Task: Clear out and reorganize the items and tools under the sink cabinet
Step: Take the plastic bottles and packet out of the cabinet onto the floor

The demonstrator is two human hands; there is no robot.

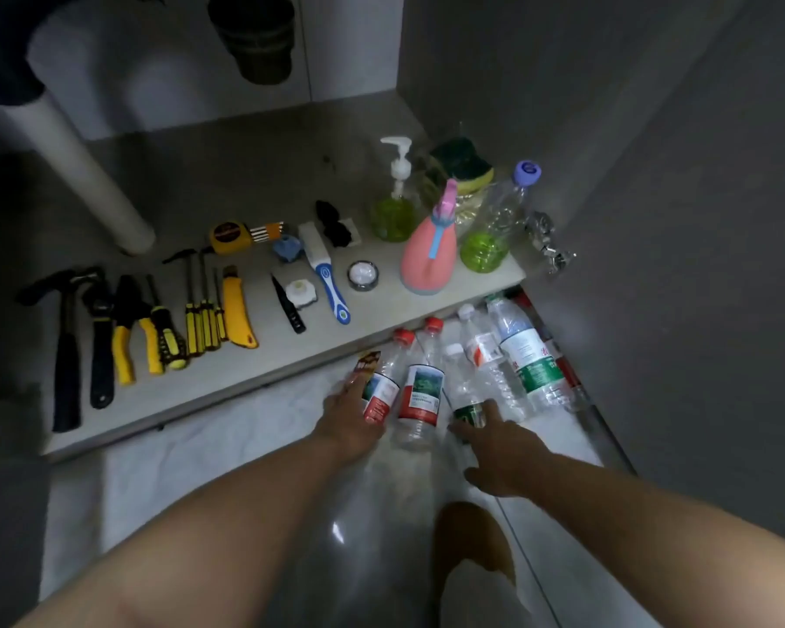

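1. You are looking down into the open sink cabinet. Both of your bare forearms reach toward a cluster of empty plastic bottles lying on the tiled floor [200, 469], just outside the front edge of the cabinet floor [177, 392].
2. Your left grip [352, 419] is wrapped around the lower half of the red-labelled bottle [381, 394], the leftmost of the cluster. The bottle lies across your fingers, with its red cap pointing toward the cabinet.
3. Your right grip [504, 446] is spread apart and clamps nothing. Its thumb and forefinger sit either side of the base of the green-labelled bottle [468, 407], touching it.
4. A second red-capped bottle [420, 394] lies between your two grips, touching neither.
5. Larger clear bottles [529, 355] are piled to the right, against the cabinet's side wall.
6. The tools look already sorted. A hammer [66, 351], pliers [128, 328], screwdrivers [202, 319] and a yellow utility knife [239, 317] lie parallel along the front left edge of the cabinet floor.
7. Cleaning things stand upright at the front right corner: a pump bottle [395, 210], a pink spray bottle [429, 253] and a sponge [463, 167].
8. The bottles seem to be the last loose group, probably left on the floor while the cabinet was arranged.
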